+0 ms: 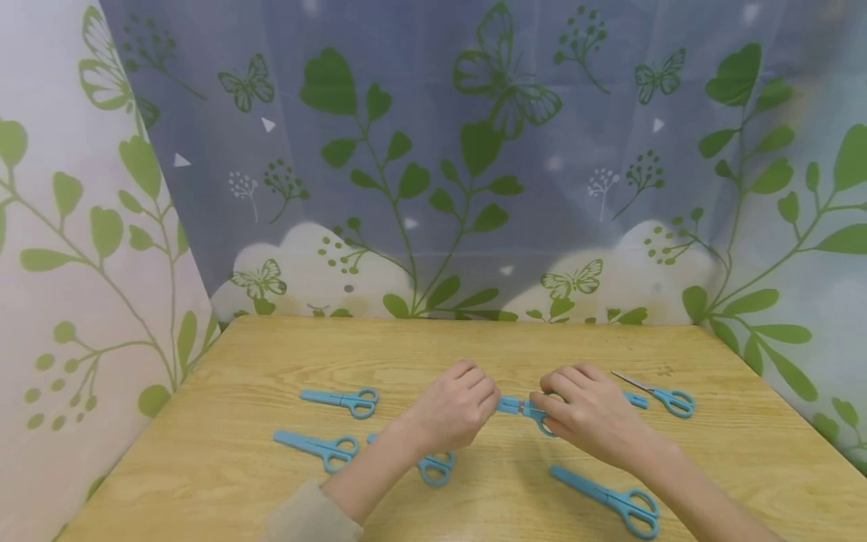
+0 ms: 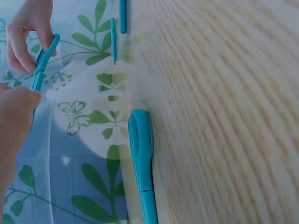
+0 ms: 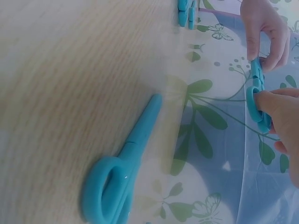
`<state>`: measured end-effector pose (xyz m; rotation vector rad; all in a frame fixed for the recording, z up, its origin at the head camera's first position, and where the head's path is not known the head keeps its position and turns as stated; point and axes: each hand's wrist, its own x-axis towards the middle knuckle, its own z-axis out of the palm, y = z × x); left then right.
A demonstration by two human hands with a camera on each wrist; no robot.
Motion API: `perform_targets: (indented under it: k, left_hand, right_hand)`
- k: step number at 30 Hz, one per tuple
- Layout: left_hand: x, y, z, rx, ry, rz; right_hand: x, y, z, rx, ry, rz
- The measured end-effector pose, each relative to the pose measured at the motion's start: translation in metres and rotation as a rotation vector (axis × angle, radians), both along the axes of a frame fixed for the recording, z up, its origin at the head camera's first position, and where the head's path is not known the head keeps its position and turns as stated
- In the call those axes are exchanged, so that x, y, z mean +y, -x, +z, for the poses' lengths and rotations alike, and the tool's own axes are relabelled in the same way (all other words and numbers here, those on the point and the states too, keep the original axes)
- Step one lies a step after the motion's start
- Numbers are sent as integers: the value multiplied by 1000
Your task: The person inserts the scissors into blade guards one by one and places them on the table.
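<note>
Both hands hold one pair of blue scissors (image 1: 539, 418) in the air above the table. The left hand (image 1: 452, 406) pinches the blue blade sheath (image 1: 508, 405) by its far end. The right hand (image 1: 592, 414) grips the scissors by the finger loops (image 3: 252, 105). A short strip of metal shows between sheath and handles, so the blade is mostly covered. In the left wrist view the handle (image 2: 46, 53) and sheath line up between the two hands. Under the left forearm lie other sheathed scissors (image 1: 436, 468), partly hidden by it.
On the wooden table (image 1: 501, 504), sheathed scissors lie at left (image 1: 355, 403), nearer left (image 1: 332, 452) and front right (image 1: 630, 508). Behind the right hand are unsheathed scissors (image 1: 673, 403) with bare metal blades and a loose blue sheath (image 1: 637, 399). Patterned cloth (image 1: 433, 150) surrounds the table's back and sides.
</note>
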<state>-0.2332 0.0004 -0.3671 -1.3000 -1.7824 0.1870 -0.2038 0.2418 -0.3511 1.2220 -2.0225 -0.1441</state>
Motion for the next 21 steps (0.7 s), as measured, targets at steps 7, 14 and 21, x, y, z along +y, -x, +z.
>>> perform_targets:
  k: [7, 14, 21]
  left_hand:
    - [1, -1, 0, -2, -7, -11]
    - [1, 1, -3, -8, -21, -30]
    - [0, 2, -5, 3, -17, -22]
  right_hand:
    - [0, -1, -1, -16, 0, -5]
    - [-1, -1, -2, -12, -4, -10]
    - [-2, 0, -2, -10, -16, -17]
